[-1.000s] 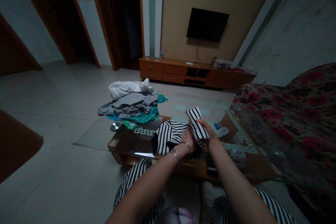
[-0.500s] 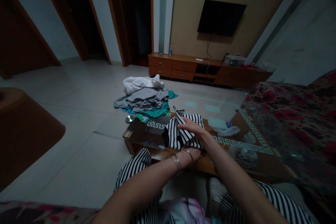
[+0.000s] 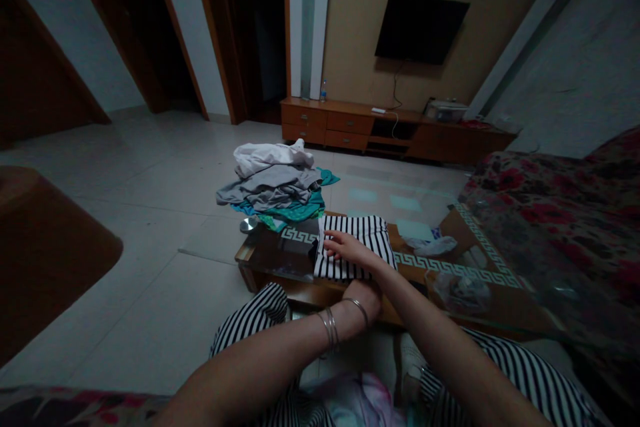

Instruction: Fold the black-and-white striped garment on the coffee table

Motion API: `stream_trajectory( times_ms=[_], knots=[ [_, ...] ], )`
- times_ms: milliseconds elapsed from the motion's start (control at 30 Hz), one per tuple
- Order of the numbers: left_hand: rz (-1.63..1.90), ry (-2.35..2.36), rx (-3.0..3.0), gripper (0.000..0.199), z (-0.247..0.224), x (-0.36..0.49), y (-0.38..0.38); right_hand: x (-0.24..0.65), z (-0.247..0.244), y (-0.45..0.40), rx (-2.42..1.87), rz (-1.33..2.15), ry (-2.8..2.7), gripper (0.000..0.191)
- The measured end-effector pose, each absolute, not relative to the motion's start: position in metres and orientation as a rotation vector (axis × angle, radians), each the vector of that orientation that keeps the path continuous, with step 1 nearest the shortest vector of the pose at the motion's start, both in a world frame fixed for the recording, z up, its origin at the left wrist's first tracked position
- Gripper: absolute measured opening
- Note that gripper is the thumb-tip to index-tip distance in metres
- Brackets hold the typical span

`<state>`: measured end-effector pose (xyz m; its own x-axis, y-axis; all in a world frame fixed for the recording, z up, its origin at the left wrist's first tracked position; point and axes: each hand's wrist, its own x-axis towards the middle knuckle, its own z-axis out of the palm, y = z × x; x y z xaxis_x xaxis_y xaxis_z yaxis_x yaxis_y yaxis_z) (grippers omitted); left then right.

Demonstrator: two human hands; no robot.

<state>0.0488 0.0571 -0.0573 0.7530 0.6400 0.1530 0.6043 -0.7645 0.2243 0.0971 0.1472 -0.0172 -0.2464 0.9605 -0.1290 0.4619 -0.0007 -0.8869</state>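
A black-and-white striped garment [image 3: 367, 230], folded into a flat rectangle, lies on the glass coffee table [image 3: 280, 265]. My right hand [image 3: 347, 247] rests over its left part, palm down, the fingers loosely stretched out and apart. Silver bangles circle my left wrist. My left hand [image 3: 367, 295] is at the garment's near edge, passing under my right forearm; its fingers are hidden. A heap of clothes [image 3: 277, 180] in white, grey and teal stands on the table's far left corner.
Clear plastic bags [image 3: 463, 290] are at the right side of the coffee table. A floral-covered sofa [image 3: 540, 193] stands at the right. Farther back are a low wooden TV cabinet [image 3: 345, 123] and a wall-mounted television [image 3: 423, 27]. A brown rounded object [image 3: 55, 260] fills the near left.
The striped garment's raised, bunched left part now lies flat across the rest. My right hand has moved slightly left and down onto it; my left hand stays by the near edge.
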Motion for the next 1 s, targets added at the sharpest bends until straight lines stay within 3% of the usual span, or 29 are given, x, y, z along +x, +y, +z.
stream_trajectory(
  times_ms=[100,300,400,633,767,1000],
  knots=[
    [0.214,0.786,2.875,0.030,-0.034,0.042,0.046,0.120,-0.011,0.139,-1.450,0.833,-1.900,0.031],
    [0.336,0.543,3.022,0.019,0.002,0.037,0.045,0.209,-0.016,0.144,-1.655,0.442,-1.680,0.028],
    [0.456,0.689,3.072,0.022,0.001,0.048,0.055,0.248,-0.025,0.162,-1.730,0.503,-1.460,0.027],
    [0.299,0.711,3.160,0.020,-0.008,0.076,0.073,0.275,-0.043,0.197,-1.694,0.724,-1.453,0.021],
    [0.278,0.639,3.154,0.019,-0.008,0.082,0.076,0.284,-0.050,0.211,-1.739,0.683,-1.496,0.011],
    [0.112,0.500,3.118,0.014,-0.019,0.093,0.076,0.295,-0.053,0.221,-1.924,0.512,-1.572,0.016]
  ],
)
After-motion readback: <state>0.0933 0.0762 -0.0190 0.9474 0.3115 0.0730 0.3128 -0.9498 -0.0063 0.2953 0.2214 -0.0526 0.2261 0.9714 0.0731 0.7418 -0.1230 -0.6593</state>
